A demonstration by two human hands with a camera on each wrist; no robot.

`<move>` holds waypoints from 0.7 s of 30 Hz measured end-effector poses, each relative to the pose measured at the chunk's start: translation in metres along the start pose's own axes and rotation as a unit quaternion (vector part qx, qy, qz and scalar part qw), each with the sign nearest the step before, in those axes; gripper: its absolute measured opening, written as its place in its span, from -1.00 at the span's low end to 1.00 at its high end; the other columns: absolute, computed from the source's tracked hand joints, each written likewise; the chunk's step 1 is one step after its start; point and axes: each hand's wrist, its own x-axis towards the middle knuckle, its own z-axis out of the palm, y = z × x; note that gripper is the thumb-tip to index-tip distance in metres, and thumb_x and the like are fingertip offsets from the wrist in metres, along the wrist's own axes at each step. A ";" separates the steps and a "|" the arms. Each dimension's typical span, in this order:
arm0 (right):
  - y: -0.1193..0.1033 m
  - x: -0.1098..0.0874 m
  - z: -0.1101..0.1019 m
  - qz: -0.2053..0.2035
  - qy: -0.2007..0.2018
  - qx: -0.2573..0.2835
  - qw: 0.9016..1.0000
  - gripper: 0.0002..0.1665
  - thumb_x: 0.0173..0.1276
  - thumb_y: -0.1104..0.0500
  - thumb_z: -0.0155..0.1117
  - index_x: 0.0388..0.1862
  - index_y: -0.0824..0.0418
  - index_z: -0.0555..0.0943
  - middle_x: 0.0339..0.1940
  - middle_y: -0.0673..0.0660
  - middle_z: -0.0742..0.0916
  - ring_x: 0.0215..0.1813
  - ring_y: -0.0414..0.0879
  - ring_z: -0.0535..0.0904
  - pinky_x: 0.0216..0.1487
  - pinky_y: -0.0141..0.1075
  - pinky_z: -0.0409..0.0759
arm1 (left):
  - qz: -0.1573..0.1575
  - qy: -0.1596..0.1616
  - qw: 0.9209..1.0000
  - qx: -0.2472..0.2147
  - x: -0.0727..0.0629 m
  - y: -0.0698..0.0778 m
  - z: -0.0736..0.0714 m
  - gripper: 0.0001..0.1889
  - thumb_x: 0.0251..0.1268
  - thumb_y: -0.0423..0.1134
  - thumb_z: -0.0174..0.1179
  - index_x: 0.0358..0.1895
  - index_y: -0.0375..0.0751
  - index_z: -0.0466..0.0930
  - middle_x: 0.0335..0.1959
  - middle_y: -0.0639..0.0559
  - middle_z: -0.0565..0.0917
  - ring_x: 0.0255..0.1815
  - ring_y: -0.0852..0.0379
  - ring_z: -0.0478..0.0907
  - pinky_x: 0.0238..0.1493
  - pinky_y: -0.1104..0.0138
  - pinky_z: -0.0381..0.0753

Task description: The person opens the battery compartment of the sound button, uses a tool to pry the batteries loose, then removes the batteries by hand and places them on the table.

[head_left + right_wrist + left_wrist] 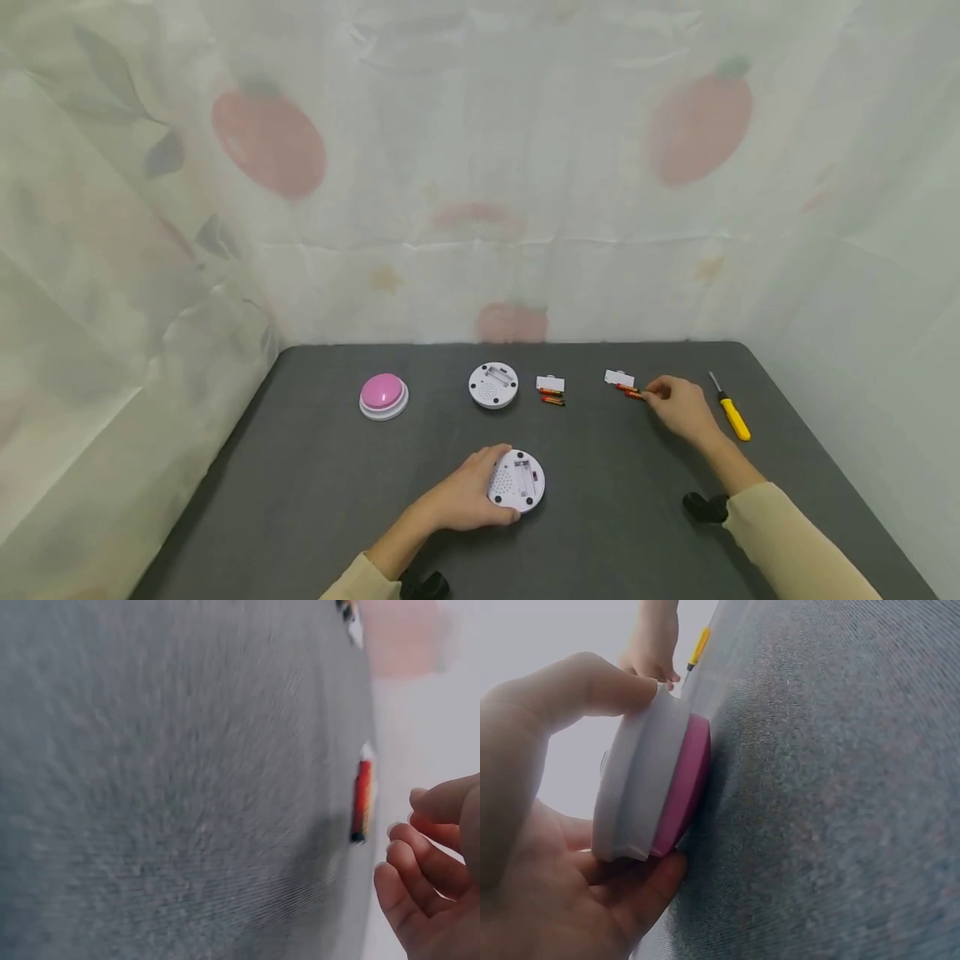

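My left hand (467,493) grips a round white push-button light (529,492) by its rim, thumb on one side and fingers on the other. Its underside faces up, showing a battery bay that looks uncovered and bare. In the left wrist view the pink dome (688,787) points down at the table. Over at the right, my right hand (681,408) reaches toward two red-and-black batteries (634,395) beside a small white cover (619,377). The right wrist view has its loosely bent fingers (405,862) apart from a battery (362,796), with nothing visibly held.
A second upturned white unit (492,386) lies toward the back, near another white cover (551,383) and two batteries (552,402). One unit (383,395) stands pink side up at left. A yellow-handled screwdriver (733,417) lies right of my right hand. Printed curtains border the grey table (315,483).
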 end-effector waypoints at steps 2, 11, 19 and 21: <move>-0.009 -0.006 0.000 -0.016 0.004 0.013 1.000 -0.83 0.46 0.21 0.30 -0.11 0.31 0.70 -0.23 0.17 0.73 -0.24 0.02 0.59 -0.22 -0.12 0.55 | 0.003 0.001 1.000 0.001 -0.001 0.000 -0.001 -0.02 -0.06 0.07 0.47 0.46 -0.24 0.28 0.30 -0.06 0.47 0.22 0.06 0.39 0.21 0.14 0.42; -0.045 -0.041 0.012 -0.086 -0.025 0.069 0.994 -0.86 0.41 0.19 0.38 -0.09 0.18 0.71 -0.24 -0.04 0.73 -0.23 -0.17 0.60 -0.19 -0.26 0.58 | 0.020 0.002 1.000 0.008 -0.003 -0.003 -0.002 0.02 -0.02 0.13 0.48 0.49 -0.30 0.25 0.33 -0.13 0.46 0.28 -0.02 0.39 0.27 0.08 0.40; -0.077 -0.058 0.024 -0.116 -0.087 0.099 0.984 -0.73 0.38 0.13 0.42 -0.01 0.23 0.71 -0.19 -0.08 0.72 -0.21 -0.25 0.59 -0.14 -0.30 0.60 | 0.020 0.001 1.000 0.011 -0.007 -0.001 -0.005 0.09 0.01 0.20 0.49 0.54 -0.30 0.22 0.28 -0.10 0.42 0.25 -0.02 0.32 0.27 0.06 0.39; -0.085 -0.062 0.029 -0.119 -0.106 0.111 0.981 -0.67 0.37 0.10 0.43 0.02 0.26 0.70 -0.16 -0.02 0.72 -0.18 -0.23 0.60 -0.13 -0.29 0.60 | 0.024 -0.004 1.000 0.009 -0.008 -0.001 -0.008 0.08 0.04 0.16 0.49 0.54 -0.34 0.20 0.28 -0.11 0.41 0.27 -0.03 0.31 0.29 0.04 0.38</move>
